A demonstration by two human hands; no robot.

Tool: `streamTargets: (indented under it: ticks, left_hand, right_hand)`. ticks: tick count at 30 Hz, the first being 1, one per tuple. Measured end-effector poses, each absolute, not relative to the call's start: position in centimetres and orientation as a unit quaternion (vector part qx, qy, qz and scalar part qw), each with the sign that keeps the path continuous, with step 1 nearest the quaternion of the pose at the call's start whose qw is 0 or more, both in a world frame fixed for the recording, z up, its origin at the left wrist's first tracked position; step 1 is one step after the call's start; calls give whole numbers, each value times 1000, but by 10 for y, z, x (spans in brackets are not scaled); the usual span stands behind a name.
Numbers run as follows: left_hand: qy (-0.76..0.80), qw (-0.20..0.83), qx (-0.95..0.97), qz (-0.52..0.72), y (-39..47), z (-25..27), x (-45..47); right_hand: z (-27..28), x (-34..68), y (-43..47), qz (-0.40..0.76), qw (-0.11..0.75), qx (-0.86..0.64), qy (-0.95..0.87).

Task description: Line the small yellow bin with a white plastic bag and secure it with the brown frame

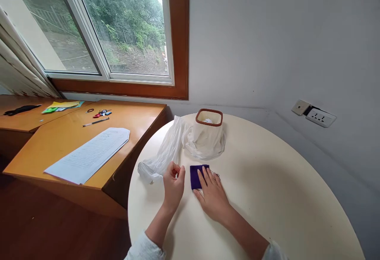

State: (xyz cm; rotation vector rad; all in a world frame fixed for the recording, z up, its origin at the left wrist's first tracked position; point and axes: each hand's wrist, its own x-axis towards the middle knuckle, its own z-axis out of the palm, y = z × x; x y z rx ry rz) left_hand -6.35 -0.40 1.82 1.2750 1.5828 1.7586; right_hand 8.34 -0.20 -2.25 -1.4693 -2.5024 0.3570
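Observation:
A folded dark purple cloth (195, 176) lies on the white round table (267, 173). My right hand (212, 194) rests flat on its right part, fingers stretched out. Something small and shiny pokes out past those fingers, too small to name. Just left of the cloth, my left hand (173, 182) is raised with its fingers curled and thumb against them. Whatever it pinches, if anything, is hidden. Behind that hand a crumpled white plastic bag (166, 153) trails across the tabletop. Beyond the cloth stands a small bin (209, 133) with a brown rim and a white plastic liner.
To the left, a wooden desk (139, 113) bears a stack of papers (92, 155), a pen (95, 122), keys (102, 113) and coloured papers (63, 105). A window (124, 26) is above it. Wall sockets (320, 117) sit at the right.

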Motion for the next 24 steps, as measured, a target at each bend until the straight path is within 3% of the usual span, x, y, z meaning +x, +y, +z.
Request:
streamTargets:
  ticks: [10, 18, 24]
  left_hand:
    - [578, 226, 469, 628, -6, 14, -63]
    - [602, 169, 506, 594, -8, 5, -59]
    - [601, 162, 592, 512, -27, -3, -55]
  right_hand:
    - [-23, 58, 13, 132, 133, -486, -854]
    - [-22, 63, 13, 107, 155, -490, -851]
    - [-18, 86, 1, 60, 183, -478, -857]
